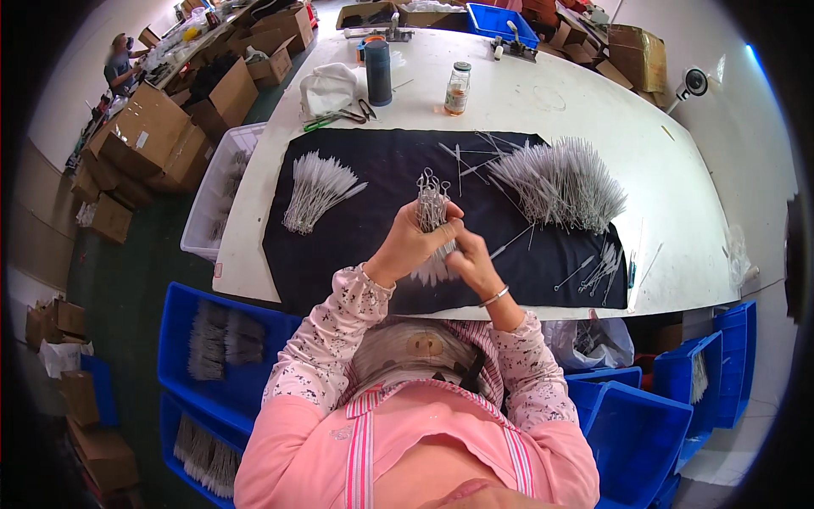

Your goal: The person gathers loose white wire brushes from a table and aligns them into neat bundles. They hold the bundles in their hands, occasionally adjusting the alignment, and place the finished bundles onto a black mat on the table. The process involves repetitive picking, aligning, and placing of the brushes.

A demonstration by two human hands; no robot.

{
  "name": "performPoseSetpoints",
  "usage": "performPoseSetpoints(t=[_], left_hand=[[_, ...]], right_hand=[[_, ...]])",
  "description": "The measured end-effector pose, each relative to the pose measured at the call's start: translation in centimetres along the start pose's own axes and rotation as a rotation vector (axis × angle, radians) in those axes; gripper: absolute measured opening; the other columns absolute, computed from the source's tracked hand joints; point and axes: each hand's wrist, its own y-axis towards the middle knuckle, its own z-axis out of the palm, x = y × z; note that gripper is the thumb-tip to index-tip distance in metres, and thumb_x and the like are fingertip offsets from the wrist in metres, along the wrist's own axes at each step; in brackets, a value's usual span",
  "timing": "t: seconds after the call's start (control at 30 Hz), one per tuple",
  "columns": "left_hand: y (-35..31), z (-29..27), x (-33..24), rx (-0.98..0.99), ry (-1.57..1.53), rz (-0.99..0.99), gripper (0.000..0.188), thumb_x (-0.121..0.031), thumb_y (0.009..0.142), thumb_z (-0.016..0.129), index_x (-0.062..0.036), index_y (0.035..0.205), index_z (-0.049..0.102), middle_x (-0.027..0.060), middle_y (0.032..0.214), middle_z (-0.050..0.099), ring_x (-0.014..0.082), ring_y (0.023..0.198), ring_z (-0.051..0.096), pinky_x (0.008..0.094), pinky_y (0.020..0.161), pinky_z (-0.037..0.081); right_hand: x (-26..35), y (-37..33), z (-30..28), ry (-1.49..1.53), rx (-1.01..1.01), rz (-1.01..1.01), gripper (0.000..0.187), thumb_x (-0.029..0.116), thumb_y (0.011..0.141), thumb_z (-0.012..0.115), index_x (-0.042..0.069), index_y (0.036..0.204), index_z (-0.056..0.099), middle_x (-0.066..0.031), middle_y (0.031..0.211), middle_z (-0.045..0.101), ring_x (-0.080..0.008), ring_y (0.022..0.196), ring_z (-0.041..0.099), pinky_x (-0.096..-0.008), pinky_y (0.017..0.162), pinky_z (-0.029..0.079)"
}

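A bundle of small wire-handled bottle brushes stands upright over the dark cloth, looped wire ends up and white bristles down. My left hand is wrapped round its wires. My right hand is closed against the bundle's right side, lower down; its fingertips are partly hidden. On the cloth to the left lies a fanned pile of brushes. A much larger heap of brushes spreads to the right, with several loose brushes nearer the cloth's right edge.
The dark cloth covers part of the white table. Toward the back stand a dark bottle, a glass jar, scissors and a white cloth bag. Blue bins flank me; cardboard boxes and a distant person are left.
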Motion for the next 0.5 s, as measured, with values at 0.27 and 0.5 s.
performPoseSetpoints(t=[0.27,0.5], left_hand=[[-1.7,0.5,3.9,0.003,0.437,0.251,0.03,-0.001,0.077,0.067,-0.0019,0.106,0.058,0.0101,0.087,0.065,0.0145,0.078,0.064,0.0278,0.07,0.05],[-0.8,0.3,7.6,-0.116,0.725,0.382,0.042,-0.014,0.085,0.061,-0.0029,0.124,0.049,0.0163,0.123,0.051,0.0256,0.114,0.05,0.0378,0.094,0.041]], right_hand=[[12.6,2.0,-1.6,-0.512,-0.189,-0.638,0.063,0.046,0.083,0.056,-0.003,0.124,0.052,-0.0167,0.122,0.058,-0.0334,0.121,0.05,-0.0424,0.103,0.033],[9.7,4.7,1.7,-0.749,0.027,-0.42,0.032,0.025,0.084,0.06,-0.001,0.103,0.063,-0.0178,0.113,0.061,-0.0331,0.114,0.053,-0.0438,0.101,0.036]])
